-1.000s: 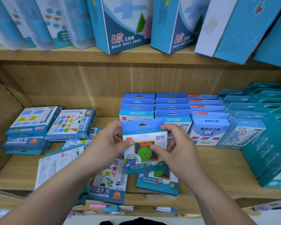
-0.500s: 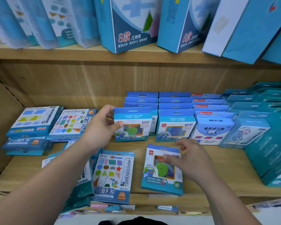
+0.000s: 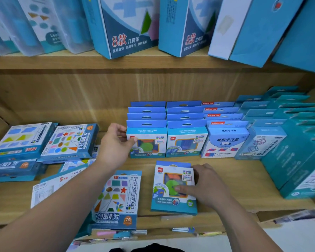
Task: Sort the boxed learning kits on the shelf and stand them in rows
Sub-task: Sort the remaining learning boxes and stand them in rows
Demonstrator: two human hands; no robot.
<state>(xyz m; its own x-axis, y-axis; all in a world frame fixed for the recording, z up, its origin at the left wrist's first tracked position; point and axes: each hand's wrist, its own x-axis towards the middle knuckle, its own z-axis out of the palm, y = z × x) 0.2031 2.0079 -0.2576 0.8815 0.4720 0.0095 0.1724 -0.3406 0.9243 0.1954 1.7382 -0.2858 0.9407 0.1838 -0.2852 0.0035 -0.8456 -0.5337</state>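
while holding the upright blue cardboard kit box (image 3: 149, 142) fronting a row with left hand (image 3: 115, 144), grips a matching flat-lying box (image 3: 164, 199) on the wooden shelf (image 3: 235, 179) with right hand (image 3: 209, 186).

On the lower shelf (image 3: 225, 170), kits stand in rows running front to back, side by side against the back wall. Leftmost is the front kit (image 3: 149, 144), with the left hand (image 3: 115, 144) at its left edge, thumb on its face. Right of it come the second row (image 3: 186, 142), the third row (image 3: 225, 142) and the fourth row (image 3: 260, 142). Just before the first two rows lies the flat kit (image 3: 171, 190), the right hand (image 3: 207, 186) on it. Left of that lies the shapes box (image 3: 118, 199); far left, two stacks (image 3: 22, 140) sit side by side. Overhead, the upper shelf (image 3: 80, 60) carries tall boxes (image 3: 124, 26).
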